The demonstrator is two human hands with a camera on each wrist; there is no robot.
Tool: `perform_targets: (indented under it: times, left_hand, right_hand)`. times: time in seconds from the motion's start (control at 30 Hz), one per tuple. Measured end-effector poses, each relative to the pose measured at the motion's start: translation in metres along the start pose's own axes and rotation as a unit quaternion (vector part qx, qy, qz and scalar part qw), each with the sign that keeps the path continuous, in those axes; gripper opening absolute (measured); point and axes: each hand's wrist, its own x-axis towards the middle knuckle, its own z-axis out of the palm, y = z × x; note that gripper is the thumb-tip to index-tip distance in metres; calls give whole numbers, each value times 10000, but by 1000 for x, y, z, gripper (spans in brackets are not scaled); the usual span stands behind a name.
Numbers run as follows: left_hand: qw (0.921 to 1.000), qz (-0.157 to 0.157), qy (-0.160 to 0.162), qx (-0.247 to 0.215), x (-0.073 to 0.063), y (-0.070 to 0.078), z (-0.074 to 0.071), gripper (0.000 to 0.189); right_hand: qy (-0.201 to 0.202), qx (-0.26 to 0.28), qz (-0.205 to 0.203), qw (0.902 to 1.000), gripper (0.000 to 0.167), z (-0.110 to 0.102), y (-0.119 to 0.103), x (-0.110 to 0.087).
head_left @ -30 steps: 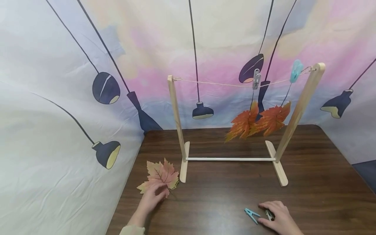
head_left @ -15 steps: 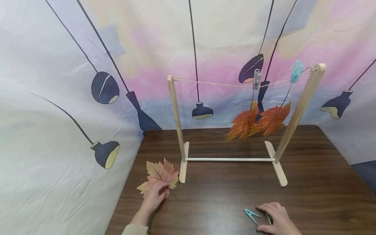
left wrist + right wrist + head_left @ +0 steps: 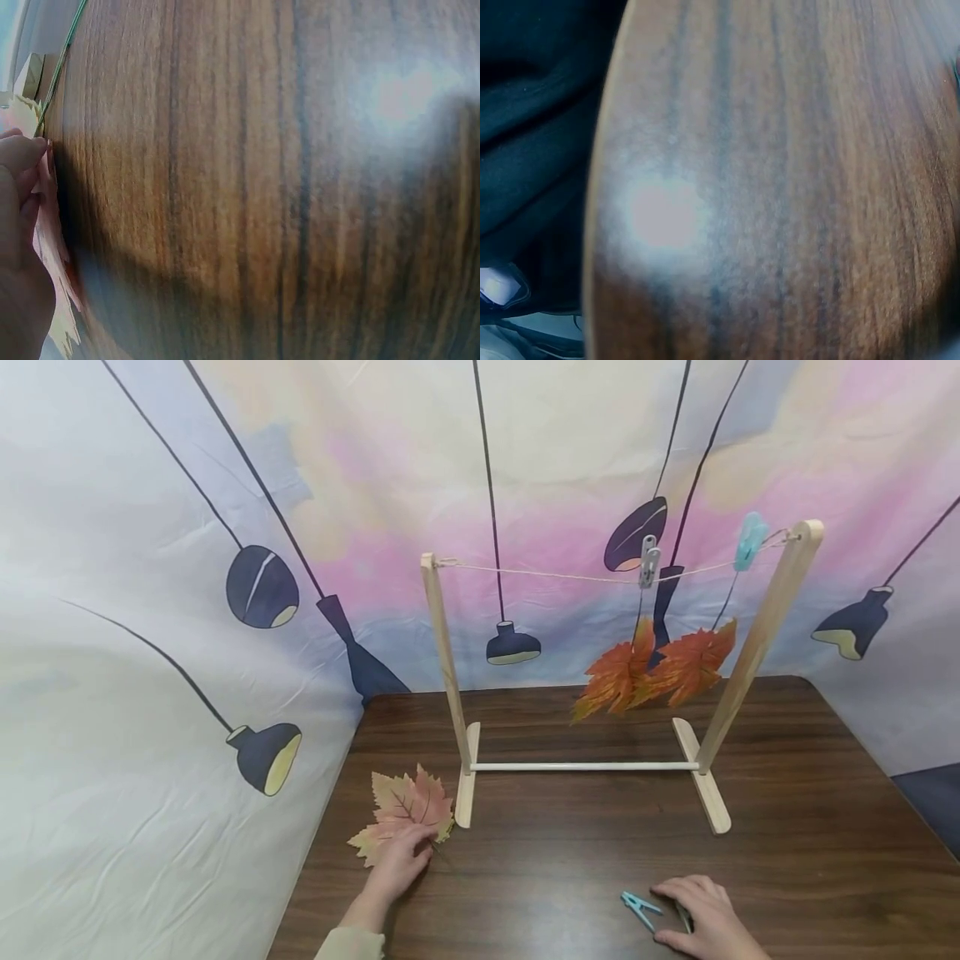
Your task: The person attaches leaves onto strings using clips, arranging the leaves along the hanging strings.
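At the left of the table, my left hand [image 3: 400, 866] pinches an artificial maple leaf [image 3: 408, 802], pale pink and yellow, near its stem. The left wrist view shows thumb and finger on the green stem [image 3: 60, 71]. My right hand [image 3: 707, 912] lies low on the table, its thumb and fingers curled round a clothespin [image 3: 684, 917] that is mostly hidden. Just left of it lies a light blue clothespin [image 3: 640, 908] on its side. The right wrist view misses the hand's grip.
A wooden drying rack [image 3: 446, 660] stands mid-table, with a string [image 3: 555, 575] across its top. Two orange leaves [image 3: 693, 664] hang there from a grey clothespin [image 3: 648, 564] and a light blue peg [image 3: 750, 543]. A painted cloth [image 3: 405, 485] covers the wall behind.
The left hand has edged right and up over the leaf near its stem. The right hand has shifted slightly left and closed further over the clothespin, covering more of it.
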Motion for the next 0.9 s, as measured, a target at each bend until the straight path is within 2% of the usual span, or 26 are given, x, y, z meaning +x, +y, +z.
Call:
perform_targets:
  times: [0.1, 0.3, 0.4, 0.57, 0.7, 0.9]
  left_hand:
    - [9999, 17, 150, 32, 1, -1, -1, 29]
    - [9987, -307, 311, -273, 4, 1, -9, 28]
    - [9980, -362, 413, -307, 7, 2, -14, 28]
    - [9977, -235, 620, -129, 12, 4, -18, 27]
    - [9977, -109, 645, -165, 15, 8, -20, 28]
    - [9966, -298, 592, -484, 17, 11, -23, 26]
  right_hand:
    - [-73, -4, 61, 10000, 56, 0, -1, 0]
    - [-76, -43, 64, 9999, 56, 0, 0, 0]
    - [-17, -45, 0, 10000, 56, -1, 0, 0]
    - [108, -115, -90, 9998, 56, -1, -1, 0]
    - [110, -114, -23, 9999, 56, 0, -3, 0]
    - [70, -98, -21, 9999, 57, -1, -4, 1]
